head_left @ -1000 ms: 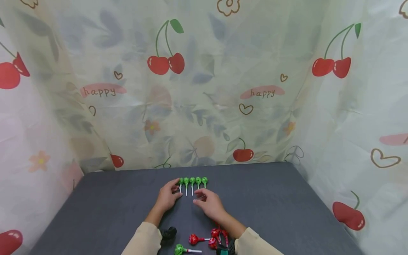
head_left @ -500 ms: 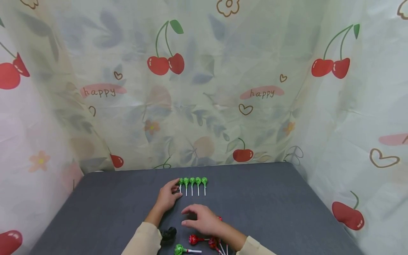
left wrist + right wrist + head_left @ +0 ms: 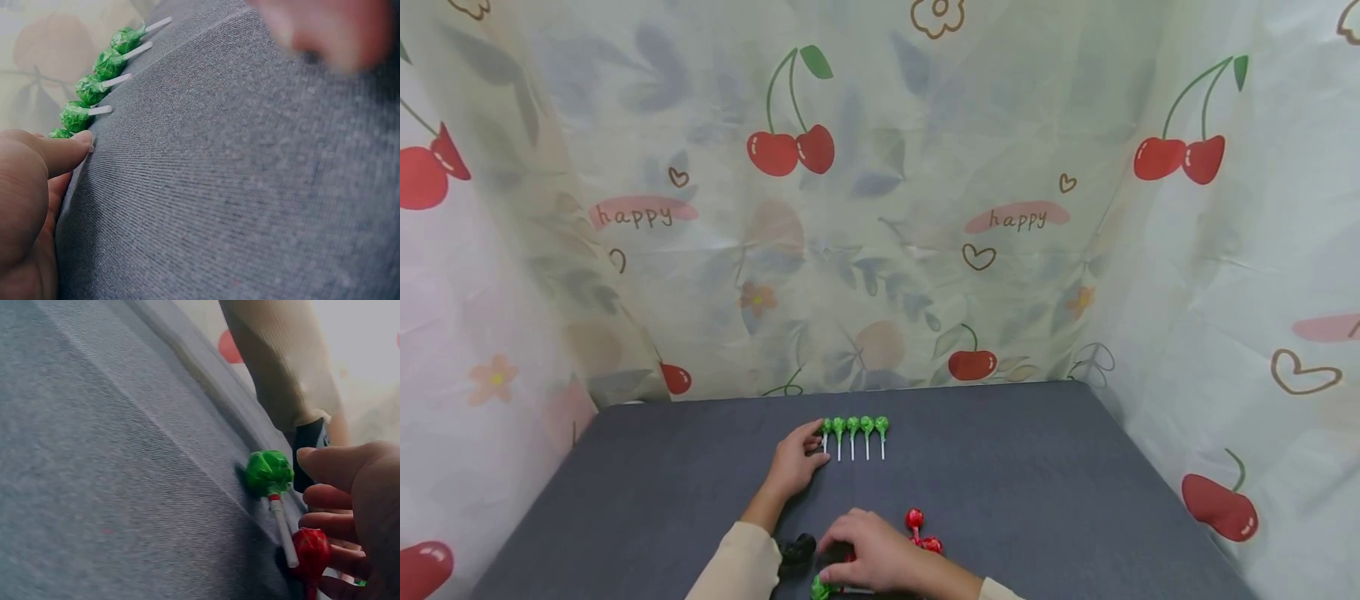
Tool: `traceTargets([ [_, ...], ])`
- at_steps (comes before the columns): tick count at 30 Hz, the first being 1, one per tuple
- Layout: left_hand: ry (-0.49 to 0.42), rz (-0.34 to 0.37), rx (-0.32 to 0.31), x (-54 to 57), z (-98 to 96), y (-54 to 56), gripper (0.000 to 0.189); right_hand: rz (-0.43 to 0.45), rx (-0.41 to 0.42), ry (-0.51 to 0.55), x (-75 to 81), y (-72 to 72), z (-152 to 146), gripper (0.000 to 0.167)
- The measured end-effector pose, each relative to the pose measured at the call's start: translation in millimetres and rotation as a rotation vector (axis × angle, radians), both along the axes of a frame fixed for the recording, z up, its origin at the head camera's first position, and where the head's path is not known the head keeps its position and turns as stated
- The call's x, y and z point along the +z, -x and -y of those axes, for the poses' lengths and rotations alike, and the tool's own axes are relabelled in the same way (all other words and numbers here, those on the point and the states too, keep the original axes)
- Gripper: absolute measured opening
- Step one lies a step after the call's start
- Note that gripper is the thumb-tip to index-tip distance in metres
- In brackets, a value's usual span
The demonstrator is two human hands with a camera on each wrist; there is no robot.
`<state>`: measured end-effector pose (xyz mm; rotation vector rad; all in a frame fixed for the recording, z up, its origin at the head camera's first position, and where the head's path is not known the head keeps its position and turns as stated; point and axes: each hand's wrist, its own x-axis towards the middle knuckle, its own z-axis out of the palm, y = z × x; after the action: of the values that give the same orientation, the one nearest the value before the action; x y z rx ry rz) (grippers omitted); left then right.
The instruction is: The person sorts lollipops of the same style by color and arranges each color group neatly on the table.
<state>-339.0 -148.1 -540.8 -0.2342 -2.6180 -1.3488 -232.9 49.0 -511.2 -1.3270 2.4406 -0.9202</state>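
Several green lollipops (image 3: 853,425) with white sticks lie in a row near the table's far side. At the row's left end, my left hand (image 3: 794,462) holds the outermost one between thumb and fingers; the left wrist view shows the thumb (image 3: 78,140) at its stick, with much of that lollipop hidden. My right hand (image 3: 868,554) hovers with parted, bent fingers over a single green lollipop (image 3: 270,472) close to the front. A red lollipop (image 3: 311,553) lies beside that green one, near the right fingers, and is mostly covered by the hand in the head view.
More red lollipops (image 3: 914,519) lie just right of the right hand, partly under its forearm. A black wrist device (image 3: 796,550) sits at the left cuff. The dark grey table (image 3: 1037,483) is bounded by a cherry-print curtain (image 3: 880,208) at back and sides.
My right hand has drawn back from the green row toward the front and now hovers above the single green lollipop. The left hand stays put at the row's left end.
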Motion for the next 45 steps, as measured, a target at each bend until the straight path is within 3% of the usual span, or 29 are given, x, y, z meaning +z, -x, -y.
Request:
traceTargets([
  [10,0.014,0.015,0.0,0.6,-0.5,-0.6,0.06,-0.109,0.139,0.028,0.8,-7.9,0.6,0.021],
  [16,0.02,0.013,0.005,-0.6,-1.2,-0.5,0.06,-0.113,0.251,0.019,-0.3,-8.8,2.7,0.024],
  [20,0.023,0.011,0.004,-1.6,-0.8,-0.1,0.06,-0.128,0.277,0.004,-1.0,-9.2,3.6,0.025],
  [27,0.016,0.015,0.003,-1.8,-1.2,0.2,0.06,-0.155,0.287,-0.027,-0.7,-8.9,3.3,0.025],
  [35,0.017,0.009,0.0,-2.2,-0.7,0.7,0.06,-0.155,0.271,0.037,-0.6,-9.8,2.0,0.024],
  [45,0.019,0.045,0.003,-1.6,-0.9,0.7,0.06,-0.024,0.119,0.125,18.7,-7.3,-6.7,0.024],
])
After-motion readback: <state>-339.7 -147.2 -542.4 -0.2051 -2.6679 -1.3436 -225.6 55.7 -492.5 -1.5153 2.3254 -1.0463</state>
